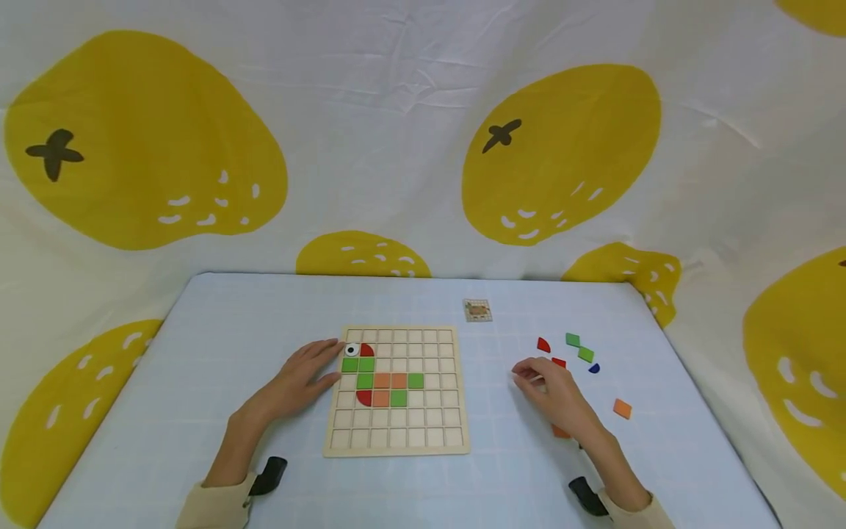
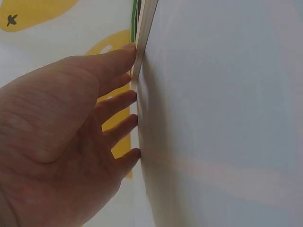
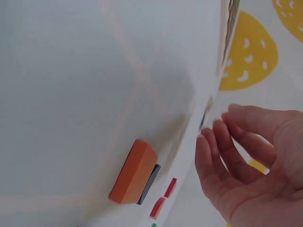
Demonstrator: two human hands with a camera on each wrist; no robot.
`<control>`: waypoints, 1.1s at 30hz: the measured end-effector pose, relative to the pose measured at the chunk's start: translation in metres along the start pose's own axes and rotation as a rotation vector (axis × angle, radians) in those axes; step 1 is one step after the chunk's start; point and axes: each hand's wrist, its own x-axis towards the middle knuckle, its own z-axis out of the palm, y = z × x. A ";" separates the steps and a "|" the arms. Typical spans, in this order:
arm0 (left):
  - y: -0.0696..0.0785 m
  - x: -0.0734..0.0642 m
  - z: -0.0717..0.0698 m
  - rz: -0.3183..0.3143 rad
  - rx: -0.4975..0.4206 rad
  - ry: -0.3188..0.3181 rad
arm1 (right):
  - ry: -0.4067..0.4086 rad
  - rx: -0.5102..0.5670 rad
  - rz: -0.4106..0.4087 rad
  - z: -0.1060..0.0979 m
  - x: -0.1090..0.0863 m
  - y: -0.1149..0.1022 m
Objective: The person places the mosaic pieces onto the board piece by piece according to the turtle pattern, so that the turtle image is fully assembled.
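A square wooden grid board (image 1: 462,411) lies mid-table with a figure of coloured tiles in its left half. The figure has a white eye tile (image 1: 352,350), red rounded pieces, and green and orange squares. My left hand (image 1: 300,386) rests at the board's left edge, thumb and fingertips against the rim and table with fingers spread. My right hand (image 1: 550,389) hovers right of the board, its fingers loosely bent and nothing showing between them in the right wrist view. Beneath it lies an orange tile (image 3: 132,172) beside a dark piece (image 3: 149,184).
Loose tiles lie around the right hand: a red quarter-circle (image 1: 543,344), green squares (image 1: 585,354), a blue half-circle (image 1: 595,368) and an orange square (image 1: 623,408). Behind the board's right corner is a small picture card (image 1: 477,310). A fruit-print cloth (image 1: 370,147) hangs behind the table.
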 end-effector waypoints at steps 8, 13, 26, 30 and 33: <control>-0.001 -0.001 0.000 0.008 -0.006 0.004 | -0.007 -0.022 -0.004 -0.009 -0.019 0.011; -0.001 -0.001 0.000 0.010 0.000 0.007 | -0.032 -0.034 0.012 -0.015 -0.032 0.019; 0.002 -0.001 0.000 0.012 -0.009 0.011 | -0.103 -0.080 0.127 -0.025 -0.055 0.031; 0.002 -0.001 0.000 0.013 -0.006 0.009 | -0.111 -0.091 0.105 -0.028 -0.061 0.034; 0.002 -0.001 0.000 0.011 -0.006 0.006 | -0.127 -0.080 0.070 -0.031 -0.066 0.036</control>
